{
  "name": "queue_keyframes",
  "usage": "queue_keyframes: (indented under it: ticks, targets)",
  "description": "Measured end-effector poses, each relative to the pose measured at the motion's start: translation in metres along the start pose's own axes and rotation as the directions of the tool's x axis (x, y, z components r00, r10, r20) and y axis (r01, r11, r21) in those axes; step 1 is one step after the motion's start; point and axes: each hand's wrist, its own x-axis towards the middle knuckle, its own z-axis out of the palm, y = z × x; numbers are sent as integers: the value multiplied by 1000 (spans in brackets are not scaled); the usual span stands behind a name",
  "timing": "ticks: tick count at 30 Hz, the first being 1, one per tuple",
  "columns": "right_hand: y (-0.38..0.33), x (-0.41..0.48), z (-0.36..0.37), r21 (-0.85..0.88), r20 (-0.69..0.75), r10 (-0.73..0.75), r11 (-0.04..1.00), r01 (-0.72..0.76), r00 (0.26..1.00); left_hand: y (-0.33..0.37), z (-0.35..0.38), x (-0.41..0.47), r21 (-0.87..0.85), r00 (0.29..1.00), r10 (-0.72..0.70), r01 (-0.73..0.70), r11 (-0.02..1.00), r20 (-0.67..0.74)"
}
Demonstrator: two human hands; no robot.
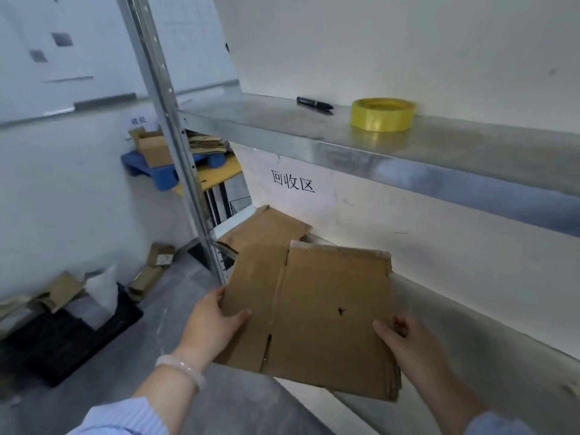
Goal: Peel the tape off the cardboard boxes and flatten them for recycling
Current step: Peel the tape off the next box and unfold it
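- The left hand [216,321] grips the left edge of a flattened cardboard box [314,309], with the thumb lying across the top face and the fingers tucked out of sight beneath it.
- The right hand [408,343] grips the opposite, right edge of the same box, thumb on top and fingers curled at the edge.
- The box spans the gap between the two hands. It is held roughly flat and tilts a little, with its far end out over the lower shelf [470,324]. A small dark mark shows on its top face, nearer the right hand.
- A pale bracelet [182,368] sits on the left wrist, just behind that hand.
- Beyond both hands, past the far edge of the held box, a second flattened cardboard piece [266,227] lies on the lower shelf.
- Above it on the wall is a white paper label [292,182] with black characters.
- Higher still, well above the hands, the upper shelf [282,124] carries a yellow tape roll [383,114] and a black marker [314,103], which lie apart from each other.
- A metal upright post [175,136] rises just beyond the left hand.
- Left of the left hand and lower, a black crate [62,340] and cardboard scraps [153,268] lie on the floor [163,309].
- Far beyond the left hand, a blue pallet [150,166] holds an open box [153,146].
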Motion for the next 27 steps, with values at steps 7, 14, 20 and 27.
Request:
queue_keyframes:
  ticks: [7, 14, 20, 27]
  targets:
    - [-43, 97, 78, 210, 122, 119, 967, -143, 985, -10, -18, 118, 127, 999, -48, 48, 991, 3]
    - [-76, 161, 130, 101, 41, 153, 982, -157, 987, -8, -26, 235, 283, 995, -32, 3, 959, 98]
    - [-85, 184, 184, 196, 42, 307, 931, -309, 951, -9, -24, 332, 350, 970, 45, -128, 928, 237]
    - [-99, 188, 228, 181, -174, 407, 908, -378, 897, -22, -5, 391, 461, 911, 163, -339, 820, 379]
